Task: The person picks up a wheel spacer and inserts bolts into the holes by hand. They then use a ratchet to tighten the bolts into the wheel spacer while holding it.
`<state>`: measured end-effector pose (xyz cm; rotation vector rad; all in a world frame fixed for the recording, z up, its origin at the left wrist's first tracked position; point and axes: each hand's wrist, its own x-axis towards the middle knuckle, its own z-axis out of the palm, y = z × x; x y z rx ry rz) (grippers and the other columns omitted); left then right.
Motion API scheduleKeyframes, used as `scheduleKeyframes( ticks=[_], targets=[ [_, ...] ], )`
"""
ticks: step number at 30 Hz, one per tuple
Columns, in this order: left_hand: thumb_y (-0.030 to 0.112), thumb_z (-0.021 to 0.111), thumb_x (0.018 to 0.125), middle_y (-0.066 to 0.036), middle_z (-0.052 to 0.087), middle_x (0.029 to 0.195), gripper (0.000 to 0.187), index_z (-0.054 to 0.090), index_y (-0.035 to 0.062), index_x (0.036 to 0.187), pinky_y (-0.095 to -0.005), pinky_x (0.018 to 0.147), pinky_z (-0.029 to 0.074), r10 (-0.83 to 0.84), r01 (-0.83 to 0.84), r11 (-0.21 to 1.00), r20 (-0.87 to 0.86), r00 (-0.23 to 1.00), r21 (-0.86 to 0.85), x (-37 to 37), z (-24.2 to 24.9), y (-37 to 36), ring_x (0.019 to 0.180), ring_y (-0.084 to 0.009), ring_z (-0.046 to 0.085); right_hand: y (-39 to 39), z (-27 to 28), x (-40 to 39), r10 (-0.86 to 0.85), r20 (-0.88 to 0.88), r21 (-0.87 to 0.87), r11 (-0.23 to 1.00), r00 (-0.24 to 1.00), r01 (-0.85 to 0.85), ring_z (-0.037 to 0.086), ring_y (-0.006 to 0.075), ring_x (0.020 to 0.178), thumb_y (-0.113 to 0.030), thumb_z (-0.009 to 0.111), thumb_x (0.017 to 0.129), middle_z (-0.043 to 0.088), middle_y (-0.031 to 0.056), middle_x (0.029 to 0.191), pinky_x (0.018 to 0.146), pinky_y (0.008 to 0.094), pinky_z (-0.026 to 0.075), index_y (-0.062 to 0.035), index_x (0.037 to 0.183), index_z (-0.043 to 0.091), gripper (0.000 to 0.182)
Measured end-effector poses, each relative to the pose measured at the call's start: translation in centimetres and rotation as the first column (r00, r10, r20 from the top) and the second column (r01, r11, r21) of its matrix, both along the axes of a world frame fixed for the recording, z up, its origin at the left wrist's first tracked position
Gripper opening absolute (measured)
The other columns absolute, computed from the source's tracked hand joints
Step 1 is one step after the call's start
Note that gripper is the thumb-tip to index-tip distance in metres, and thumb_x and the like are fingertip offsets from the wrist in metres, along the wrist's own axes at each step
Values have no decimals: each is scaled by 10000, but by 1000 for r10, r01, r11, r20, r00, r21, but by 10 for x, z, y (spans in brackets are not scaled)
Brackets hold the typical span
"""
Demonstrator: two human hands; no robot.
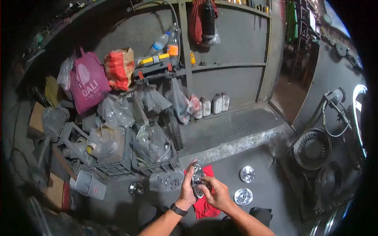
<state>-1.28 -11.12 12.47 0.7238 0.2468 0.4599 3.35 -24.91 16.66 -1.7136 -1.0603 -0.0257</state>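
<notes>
In front of me my left hand [188,189] is closed around the edge of a shiny round metal part [198,171], which is tilted up on its side. A dark watch is on that wrist. My right hand [216,194] is bent against the face of the part, thumb and fingers pinched near its middle; whatever small thing they hold there is hidden. Below both hands a red cloth [207,208] lies on the floor. Two similar shiny discs, one farther [247,174] and one nearer [243,196], lie to the right of it.
Left of the cloth are a clear plastic bag of small metal pieces [167,181] and another shiny disc [136,188]. Plastic crates [155,168] full of bags stand behind, beside a grey bin [94,190]. A low concrete step [232,141] runs ahead; machinery [313,148] stands right.
</notes>
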Motion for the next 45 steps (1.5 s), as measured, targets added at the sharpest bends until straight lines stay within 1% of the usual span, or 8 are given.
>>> scheduleKeyframes(
  ticks=[7,12,18,27,29,39,41,45],
  targets=[
    [415,562,1077,53,583,1207,534,515,151,1540,-268,941,474,15,-14,999,-27,1000,39,-2,0,1,1035,-74,562,3,-14,0,15,19,30,999,1000,-16,716,216,749,-100,769,964,745,148,939,682,341,564,-7,1121,694,197],
    [530,568,1056,-32,657,1179,590,544,144,1502,-353,872,584,38,-36,997,-19,999,75,0,-12,-4,1019,-180,694,1,-27,1,-94,107,-83,991,990,103,703,313,710,-114,779,959,687,140,832,630,400,545,-15,1086,699,179],
    [410,545,1081,45,602,1229,525,525,144,1534,-284,891,511,-15,13,999,-37,999,-52,-4,5,-1,1004,-85,602,6,-12,0,25,87,152,988,996,-38,701,323,711,-82,753,966,685,163,852,659,411,545,-9,1186,663,249],
    [443,532,1080,29,604,1236,566,501,129,1550,-284,910,511,-20,20,1000,4,1000,7,-6,12,-4,1019,-91,612,0,-2,-1,11,84,-50,999,996,-6,697,274,708,-112,768,963,702,171,842,660,374,541,10,1101,697,198],
    [534,503,1079,-57,665,1210,600,516,142,1532,-361,903,593,11,-10,999,-17,1000,43,-3,10,0,1063,-203,695,3,3,-3,23,45,48,999,999,-25,717,256,722,-77,777,945,721,146,845,682,356,559,-1,1138,688,226],
    [492,507,1083,-23,629,1213,597,484,111,1543,-313,927,536,-12,6,990,39,999,142,-2,7,-4,1065,-131,638,-1,-1,-2,-65,71,-202,976,995,78,734,250,743,-90,725,1002,744,154,875,672,353,558,24,1077,686,141],
    [491,517,1076,-19,624,1206,600,486,112,1539,-316,926,539,23,-22,989,-6,1000,149,-3,6,-1,1058,-136,638,7,5,-9,-13,-29,159,987,999,18,708,338,691,-146,750,991,696,168,806,612,421,536,-1,1007,696,156],
    [504,512,1072,-20,617,1197,608,487,113,1537,-321,921,540,75,-68,976,-29,997,205,0,3,0,1057,-143,632,2,-3,-8,32,-23,124,992,999,-29,723,266,740,-126,713,1013,733,171,879,670,378,552,13,1079,713,154]
  ],
)
